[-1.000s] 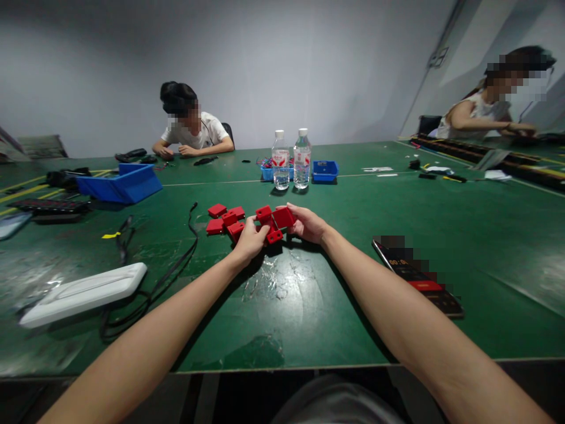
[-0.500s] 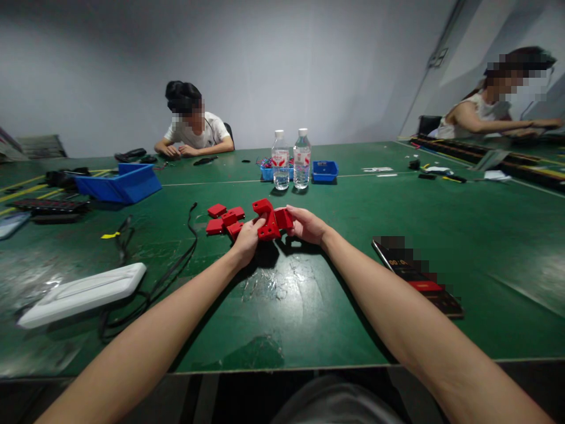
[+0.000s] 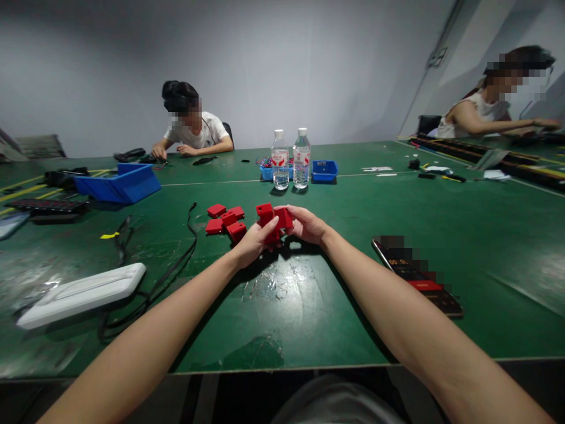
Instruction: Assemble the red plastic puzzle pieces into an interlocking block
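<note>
Both hands, left hand (image 3: 251,241) and right hand (image 3: 309,225), grasp one red part (image 3: 271,221) together; four parts (image 3: 225,219) lie loose at left.

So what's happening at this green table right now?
A person's left hand and right hand together hold a cluster of joined red blocks just above the green table. More loose red blocks lie to the left. Two water bottles stand behind; two other people work farther off.
</note>
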The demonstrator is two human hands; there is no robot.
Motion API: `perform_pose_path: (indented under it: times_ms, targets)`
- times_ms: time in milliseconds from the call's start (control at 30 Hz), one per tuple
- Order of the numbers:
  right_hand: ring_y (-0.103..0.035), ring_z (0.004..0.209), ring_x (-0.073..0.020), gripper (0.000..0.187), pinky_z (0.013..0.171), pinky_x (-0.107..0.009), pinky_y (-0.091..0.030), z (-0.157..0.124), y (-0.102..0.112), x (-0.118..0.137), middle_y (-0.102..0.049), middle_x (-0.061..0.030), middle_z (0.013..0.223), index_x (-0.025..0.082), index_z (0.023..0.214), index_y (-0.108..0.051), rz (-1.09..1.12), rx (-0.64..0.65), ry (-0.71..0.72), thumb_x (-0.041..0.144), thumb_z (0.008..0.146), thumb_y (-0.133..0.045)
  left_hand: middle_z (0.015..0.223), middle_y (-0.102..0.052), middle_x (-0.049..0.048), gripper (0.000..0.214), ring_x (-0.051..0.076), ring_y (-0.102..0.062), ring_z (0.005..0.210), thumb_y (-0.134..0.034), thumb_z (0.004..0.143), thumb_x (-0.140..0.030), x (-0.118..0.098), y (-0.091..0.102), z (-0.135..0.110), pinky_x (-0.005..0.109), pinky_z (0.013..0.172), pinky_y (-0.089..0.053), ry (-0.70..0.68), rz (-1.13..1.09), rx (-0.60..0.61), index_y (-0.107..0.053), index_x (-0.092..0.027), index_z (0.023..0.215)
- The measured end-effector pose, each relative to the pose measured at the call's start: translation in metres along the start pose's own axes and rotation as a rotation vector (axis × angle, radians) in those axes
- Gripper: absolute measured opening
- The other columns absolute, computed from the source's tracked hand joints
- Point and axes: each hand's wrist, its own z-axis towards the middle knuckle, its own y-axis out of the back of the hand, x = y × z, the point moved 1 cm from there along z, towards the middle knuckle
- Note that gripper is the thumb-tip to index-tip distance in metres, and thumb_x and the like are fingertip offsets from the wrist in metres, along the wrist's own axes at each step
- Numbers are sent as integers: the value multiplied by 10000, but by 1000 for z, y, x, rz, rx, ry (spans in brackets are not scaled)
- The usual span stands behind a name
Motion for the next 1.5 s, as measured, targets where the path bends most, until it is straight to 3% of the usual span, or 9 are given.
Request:
perform_pose_path:
  times_ms: [267, 567, 833, 1133, 1267, 1500]
  targets:
    - [-658, 650, -139, 433, 586, -256, -561, 0, 9, -3, -719, -49, 846, 167, 981, -649, -25, 47, 29, 389, 650, -821, 866, -644, 73, 824, 136, -591, 591, -722, 632, -673, 3, 1, -2, 225, 469, -395, -102, 227, -29, -486, -131, 1205]
    - [-686, 696, -136, 517, 657, -253, -568, -3, 9, 1, -724, -43, 873, 150, 956, -673, -48, 101, 22, 347, 532, -894, 913, -638, 78, 889, 144, -580, 647, -770, 542, -680, 2, 2, -6, 264, 579, -455, -167, 276, -66, -465, -140, 1179]
    - [-699, 844, -171, 598, 742, -280, -569, -3, 9, 1, -729, -85, 1003, 153, 1082, -668, -51, 146, 15, 280, 542, -890, 787, -588, 0, 783, 87, -484, 527, -811, 612, -521, 0, -2, -7, 222, 485, -367, -97, 224, -82, -428, -166, 1194]
    - [-648, 685, -101, 458, 584, -183, -508, -2, 8, 0, -688, -7, 849, 163, 934, -641, -69, 131, 32, 298, 567, -880, 882, -635, 47, 711, 180, -619, 797, -800, 649, -467, 5, 1, -5, 282, 690, -482, -128, 249, -100, -440, -162, 1180]
    - [-617, 625, -89, 472, 558, -178, -478, -1, 7, 0, -674, -3, 764, 144, 883, -641, -105, 109, -12, 355, 545, -892, 855, -632, 36, 742, 140, -585, 678, -798, 635, -503, 3, 0, -6, 246, 596, -450, -130, 261, -92, -441, -153, 1183]
    - [-560, 566, -69, 443, 523, -173, -419, 0, 3, -1, -661, -11, 700, 115, 842, -692, -178, 108, -5, 459, 609, -845, 721, -594, -3, 464, 60, -435, 464, -685, 755, -533, 1, -2, -3, 189, 418, -305, -123, 231, -6, -581, -151, 998]
